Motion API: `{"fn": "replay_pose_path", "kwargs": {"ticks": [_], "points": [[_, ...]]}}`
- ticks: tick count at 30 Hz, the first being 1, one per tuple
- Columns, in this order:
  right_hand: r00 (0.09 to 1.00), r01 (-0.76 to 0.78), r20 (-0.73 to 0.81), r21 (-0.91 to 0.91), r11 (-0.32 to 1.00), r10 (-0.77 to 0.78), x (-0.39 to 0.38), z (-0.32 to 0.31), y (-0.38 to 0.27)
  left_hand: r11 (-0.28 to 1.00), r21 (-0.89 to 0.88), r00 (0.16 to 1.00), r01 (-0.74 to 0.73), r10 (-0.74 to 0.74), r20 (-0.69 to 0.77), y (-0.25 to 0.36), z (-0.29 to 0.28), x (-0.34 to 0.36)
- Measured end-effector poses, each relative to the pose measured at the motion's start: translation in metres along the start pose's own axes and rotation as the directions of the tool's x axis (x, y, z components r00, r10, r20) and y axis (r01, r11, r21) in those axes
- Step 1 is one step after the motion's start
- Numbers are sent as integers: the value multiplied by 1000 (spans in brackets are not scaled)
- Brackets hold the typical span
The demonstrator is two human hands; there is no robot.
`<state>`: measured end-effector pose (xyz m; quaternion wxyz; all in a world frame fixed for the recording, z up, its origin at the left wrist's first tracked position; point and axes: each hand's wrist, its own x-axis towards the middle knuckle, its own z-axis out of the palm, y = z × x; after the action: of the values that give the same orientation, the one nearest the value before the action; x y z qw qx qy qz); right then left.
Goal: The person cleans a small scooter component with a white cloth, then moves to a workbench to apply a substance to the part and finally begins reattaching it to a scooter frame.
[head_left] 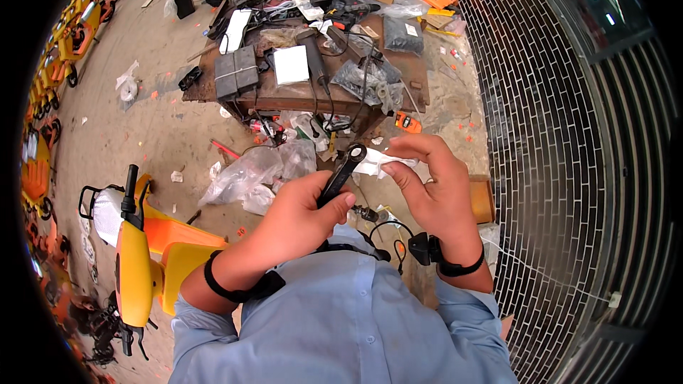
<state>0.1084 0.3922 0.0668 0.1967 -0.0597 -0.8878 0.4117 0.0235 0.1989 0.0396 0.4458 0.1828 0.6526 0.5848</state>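
In the middle of the view, my left hand (310, 213) is closed round a black elongated part (341, 178) with a ring at its upper end, held tilted up. Just to its right, my right hand (430, 185) pinches a crumpled white piece of paper or cloth (373, 163) between thumb and fingers, beside the ring end. I cannot make out whether the paper touches the part. A dark cylindrical piece and cable (371, 217) show below, between my forearms.
Ahead stands a cluttered wooden table (206, 85) with boxes, cables and bags. Plastic wrap (235, 174) litters the floor. A yellow scooter (131, 263) is at my left, more line the far left (75, 43). A roller shutter (541, 242) runs along my right.
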Motion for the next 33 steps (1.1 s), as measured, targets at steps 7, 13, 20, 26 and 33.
{"fn": "replay_pose_path", "kwargs": {"ticks": [7,13,20,26,33], "points": [[996,49,-85,99,994,-40,3,7,-9,993,94,996,-72,77,-48,-2,0,4],[995,-54,-69,212,976,71,-1,7,-7,988,107,992,-108,114,-51,-1,1,8],[965,126,-259,331,935,-39,6,15,26,992,90,995,-89,92,-35,0,1,13],[972,-94,-86,716,692,221,11,15,25,998,-28,998,-56,55,-35,1,-1,16],[958,-147,-82,683,715,275,16,14,32,996,-52,997,-68,67,-34,1,0,18]]}}
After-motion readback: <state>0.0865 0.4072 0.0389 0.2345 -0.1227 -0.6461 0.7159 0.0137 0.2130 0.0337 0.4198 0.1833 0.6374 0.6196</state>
